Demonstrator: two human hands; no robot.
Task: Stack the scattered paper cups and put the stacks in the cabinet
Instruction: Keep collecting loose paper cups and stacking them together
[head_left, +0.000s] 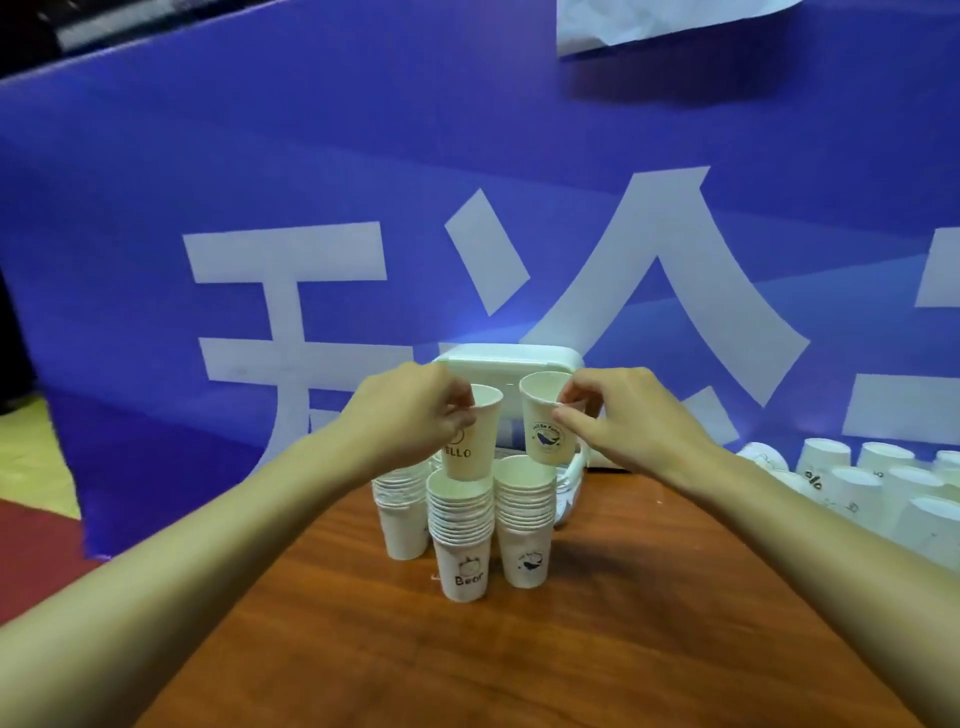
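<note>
Left hand pinches the rim of a white paper cup printed HELLO; right hand pinches the rim of a white whale-printed paper cup. Each cup hangs upright below the fingers, over the Bear-printed stack of nested white cups and the whale-printed stack respectively, probably aligned for dropping straight in. Loose white cups wait right of the right fingers.

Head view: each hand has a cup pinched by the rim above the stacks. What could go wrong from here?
1. The whale cup in the right hand is tilted; it may catch the rim of the right stack instead of nesting.
2. The tall stacks stand close together; pushing the HELLO cup in the left hand onto the Bear stack could topple its neighbours.
</note>
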